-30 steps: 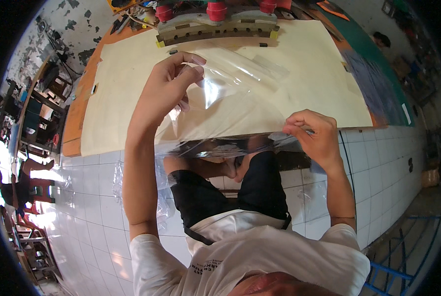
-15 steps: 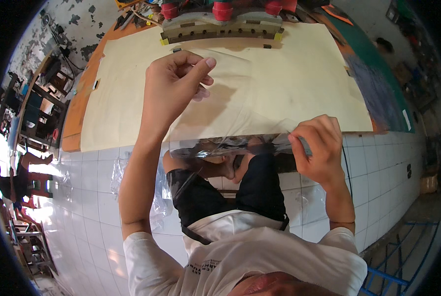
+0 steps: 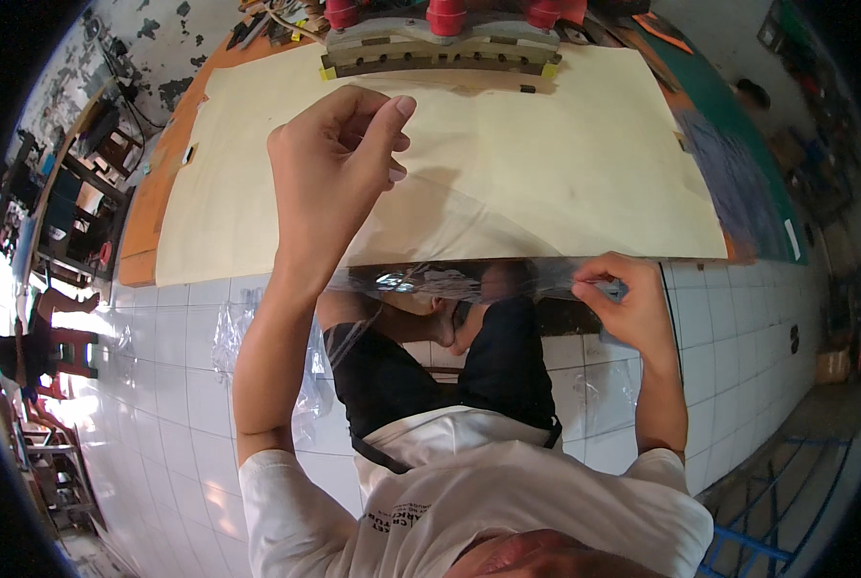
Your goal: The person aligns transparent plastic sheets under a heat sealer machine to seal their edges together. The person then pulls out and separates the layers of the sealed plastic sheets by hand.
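Note:
A thin clear plastic sheet (image 3: 440,281) stretches between my two hands, hanging over the near edge of the table above my lap. My left hand (image 3: 339,144) is raised over the left half of the cream paper (image 3: 584,164), thumb and fingers pinched on the upper left part of the sheet. Near the table's front edge, my right hand (image 3: 628,297) pinches the sheet's right end between thumb and forefinger. Because the plastic is see-through, parts of its outline are hard to make out.
A metal bar tool with red knobs (image 3: 445,53) stands at the table's far side. A green mat (image 3: 729,125) and dark sheet (image 3: 729,173) lie at the right. Crumpled clear plastic (image 3: 242,332) lies on the tiled floor (image 3: 180,385). Blue metal frame (image 3: 768,520) at lower right.
My left hand has shifted slightly left and up. My right hand has moved a little down, still pinching, and the plastic between them has changed its folds.

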Tool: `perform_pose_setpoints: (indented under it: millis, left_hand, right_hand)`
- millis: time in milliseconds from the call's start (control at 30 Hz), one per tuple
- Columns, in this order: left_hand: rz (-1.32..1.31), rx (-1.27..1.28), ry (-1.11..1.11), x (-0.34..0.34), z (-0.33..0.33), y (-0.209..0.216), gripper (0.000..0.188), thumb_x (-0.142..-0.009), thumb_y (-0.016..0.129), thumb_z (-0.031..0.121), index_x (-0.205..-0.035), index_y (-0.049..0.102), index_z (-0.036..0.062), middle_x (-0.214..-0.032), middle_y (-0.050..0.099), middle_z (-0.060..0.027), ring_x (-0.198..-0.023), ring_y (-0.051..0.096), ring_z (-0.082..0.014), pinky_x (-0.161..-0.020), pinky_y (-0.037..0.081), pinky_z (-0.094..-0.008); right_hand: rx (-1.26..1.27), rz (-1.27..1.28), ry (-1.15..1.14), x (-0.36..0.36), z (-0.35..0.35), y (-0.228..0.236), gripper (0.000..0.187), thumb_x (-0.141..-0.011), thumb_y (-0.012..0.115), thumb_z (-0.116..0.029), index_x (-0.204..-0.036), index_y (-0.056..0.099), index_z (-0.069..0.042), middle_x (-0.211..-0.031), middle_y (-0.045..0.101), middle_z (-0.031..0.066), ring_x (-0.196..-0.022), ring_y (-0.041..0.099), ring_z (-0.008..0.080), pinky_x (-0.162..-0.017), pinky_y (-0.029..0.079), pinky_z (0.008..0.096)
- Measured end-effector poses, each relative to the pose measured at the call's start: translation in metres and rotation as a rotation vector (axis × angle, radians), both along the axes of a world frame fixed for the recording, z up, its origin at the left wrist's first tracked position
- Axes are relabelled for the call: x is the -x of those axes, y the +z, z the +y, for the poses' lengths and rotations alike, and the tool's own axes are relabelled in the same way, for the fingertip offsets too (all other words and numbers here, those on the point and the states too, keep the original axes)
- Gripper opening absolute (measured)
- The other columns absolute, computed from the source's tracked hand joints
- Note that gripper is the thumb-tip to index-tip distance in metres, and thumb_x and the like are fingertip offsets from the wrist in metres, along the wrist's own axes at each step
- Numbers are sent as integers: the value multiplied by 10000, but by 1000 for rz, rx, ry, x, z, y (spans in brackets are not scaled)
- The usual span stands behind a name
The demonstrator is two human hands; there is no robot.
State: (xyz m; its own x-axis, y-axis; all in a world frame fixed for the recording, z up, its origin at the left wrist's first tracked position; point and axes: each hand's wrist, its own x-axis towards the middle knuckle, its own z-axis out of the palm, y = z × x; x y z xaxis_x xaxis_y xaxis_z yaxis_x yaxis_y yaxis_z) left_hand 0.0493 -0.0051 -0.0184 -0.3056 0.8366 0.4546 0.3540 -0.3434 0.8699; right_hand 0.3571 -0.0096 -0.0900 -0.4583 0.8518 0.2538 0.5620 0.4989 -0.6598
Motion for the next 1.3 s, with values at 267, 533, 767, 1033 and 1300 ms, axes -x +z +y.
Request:
perform_pose_setpoints:
  millis: [267,533,767,1033,1300]
  left_hand:
    - [-98,26,2,2,-3,4,247,-876,675,190,-874,655,-56,-679,653,-100,-520,613,-104,-468,484,-208]
    - [-38,-100,82,-7,-8,0,207,-885,661,157,-875,655,-49,-722,666,-91,-581,639,-103,-455,477,-211]
    - [-57,-174,91,-17,-7,-6,148,-872,672,106,-863,656,-40,-734,675,-74,-635,658,-101,-492,480,-204]
    - [-81,-293,51,-17,-12,-9,110,-860,679,69,-859,654,-38,-711,668,-65,-627,658,-104,-528,480,-196]
    - [-71,-296,20,-16,-11,-12,98,-862,672,53,-845,653,-42,-709,664,-62,-618,646,-99,-535,480,-194]
  right_hand:
    - [146,655,158,-3,-19,4,126,-839,684,-105,-872,585,-33,-922,703,114,-868,680,222,-803,510,328]
    - [17,379,613,27,-45,23,127,-804,688,-95,-869,581,-78,-987,691,141,-860,689,276,-708,555,361]
    - [-189,35,764,71,-63,12,260,-779,731,-225,-924,589,-63,-1172,617,128,-940,658,289,-785,543,387]
    - [-691,-1,36,68,6,73,493,-774,751,-264,-1166,593,-10,-1164,614,180,-1084,580,347,-944,436,388]
    - [132,49,289,93,39,77,271,-780,740,-172,-950,684,32,-851,690,117,-792,632,161,-764,490,305]
